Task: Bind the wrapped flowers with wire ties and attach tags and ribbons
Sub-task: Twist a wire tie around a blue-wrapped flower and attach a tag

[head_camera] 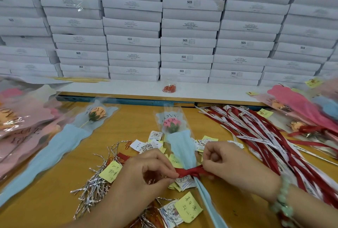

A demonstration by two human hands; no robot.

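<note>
A wrapped pink flower (pixel 172 125) in blue paper and clear film lies lengthwise on the wooden table (pixel 135 123) in front of me. A red ribbon (pixel 190 171) is tied around its narrow neck. My left hand (pixel 146 171) pinches the ribbon's left end. My right hand (pixel 230 163) grips the right end, fingers curled. Silver wire ties (pixel 95 185) lie in a heap to the left. Yellow and white tags (pixel 188 206) are scattered under and around the stem.
Red and white ribbons (pixel 265 136) lie piled at the right. A second blue-wrapped flower (pixel 95 114) lies to the left, pink wrapped flowers (pixel 23 120) at the far left, finished ones (pixel 303 110) at the far right. Stacked white boxes (pixel 186 26) wall the back.
</note>
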